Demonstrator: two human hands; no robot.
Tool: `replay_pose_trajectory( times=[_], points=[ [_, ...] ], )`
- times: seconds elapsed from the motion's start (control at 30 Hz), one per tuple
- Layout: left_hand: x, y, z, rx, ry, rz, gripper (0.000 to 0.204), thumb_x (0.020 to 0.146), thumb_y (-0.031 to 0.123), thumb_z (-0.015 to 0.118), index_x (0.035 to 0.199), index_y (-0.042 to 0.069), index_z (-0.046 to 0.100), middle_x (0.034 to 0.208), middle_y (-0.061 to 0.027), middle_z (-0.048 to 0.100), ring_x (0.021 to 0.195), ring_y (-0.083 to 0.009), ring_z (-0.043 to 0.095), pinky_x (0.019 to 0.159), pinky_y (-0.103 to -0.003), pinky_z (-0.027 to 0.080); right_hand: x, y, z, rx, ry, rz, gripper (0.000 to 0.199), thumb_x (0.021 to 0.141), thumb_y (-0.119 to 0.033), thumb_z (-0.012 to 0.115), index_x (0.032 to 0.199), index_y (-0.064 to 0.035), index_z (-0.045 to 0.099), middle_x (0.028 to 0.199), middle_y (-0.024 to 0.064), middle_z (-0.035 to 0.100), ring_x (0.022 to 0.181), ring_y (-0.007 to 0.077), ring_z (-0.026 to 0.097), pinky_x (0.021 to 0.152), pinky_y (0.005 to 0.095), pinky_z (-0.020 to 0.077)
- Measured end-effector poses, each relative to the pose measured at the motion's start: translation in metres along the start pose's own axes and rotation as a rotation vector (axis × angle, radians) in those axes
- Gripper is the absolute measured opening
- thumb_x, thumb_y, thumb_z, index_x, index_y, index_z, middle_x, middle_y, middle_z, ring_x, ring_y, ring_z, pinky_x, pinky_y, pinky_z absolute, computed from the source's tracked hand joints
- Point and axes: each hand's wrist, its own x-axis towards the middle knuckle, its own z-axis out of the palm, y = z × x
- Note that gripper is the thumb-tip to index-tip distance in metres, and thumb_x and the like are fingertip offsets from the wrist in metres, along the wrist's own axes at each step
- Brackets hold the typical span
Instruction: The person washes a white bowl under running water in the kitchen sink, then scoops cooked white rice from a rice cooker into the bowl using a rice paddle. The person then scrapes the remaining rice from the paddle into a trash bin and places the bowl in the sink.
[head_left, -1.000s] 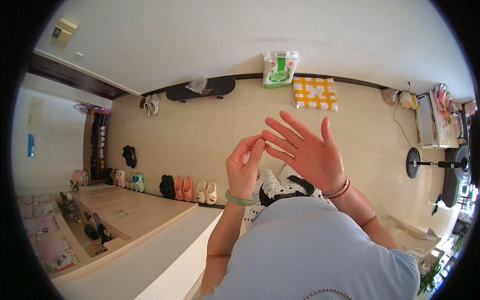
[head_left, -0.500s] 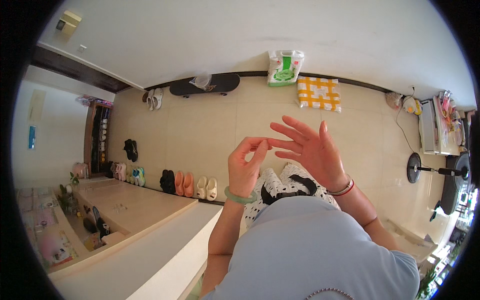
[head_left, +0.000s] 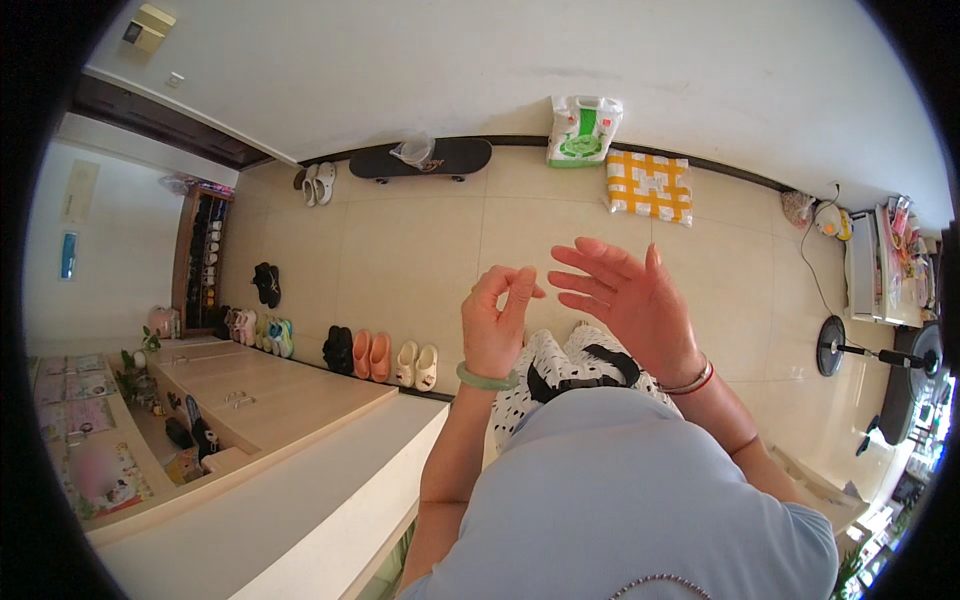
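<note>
My left hand, with a green bangle on its wrist, is raised over the floor in front of my body. Its thumb and fingers are drawn together in a pinch, and nothing shows between them. Just to its right, a small gap away, my right hand is held palm up with its fingers spread. It holds nothing. A silver bracelet and a red cord circle the right wrist. Below both hands are my white trousers with black marks.
A skateboard, a white-and-green plastic bag and a yellow-and-white checked package lie along the wall. Several shoes line the low beige cabinet at left. A fan with a cord stands at right.
My left fingers have let go of a fingertip of my right hand, and the two hands have moved slightly apart. The view has shifted a little.
</note>
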Motion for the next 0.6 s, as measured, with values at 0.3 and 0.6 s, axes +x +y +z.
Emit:
replay_pose_trajectory(
  times=[0.3, 0.6],
  points=[
    [-0.003, 0.005, 0.016, -0.362, -0.095, -0.056, 0.014, 0.091, 0.016, 0.066, 0.096, 0.003, 0.068, 0.094, -0.0030, 0.065, 0.087, -0.0095, 0.059, 0.081, -0.025, 0.046, 0.001, 0.006, -0.020, 0.246, 0.003, 0.082, 0.060, 0.101, -0.051, 0.029, 0.120, -0.0008, 0.056, 0.126, 0.0205, 0.058, 0.121, 0.0316, 0.053, 0.109, 0.0432, 0.0356],
    [-0.004, 0.011, 0.022, -0.214, -0.017, -0.012, 0.011, 0.088, 0.013, 0.069, 0.091, 0.002, 0.068, 0.090, -0.0030, 0.066, 0.086, -0.0110, 0.060, 0.082, -0.026, 0.047, 0.005, 0.007, -0.027, 0.155, 0.074, 0.118, 0.061, 0.101, -0.052, 0.029, 0.119, -0.0016, 0.057, 0.129, 0.0205, 0.055, 0.122, 0.0307, 0.051, 0.109, 0.0425, 0.0348]
  ],
)
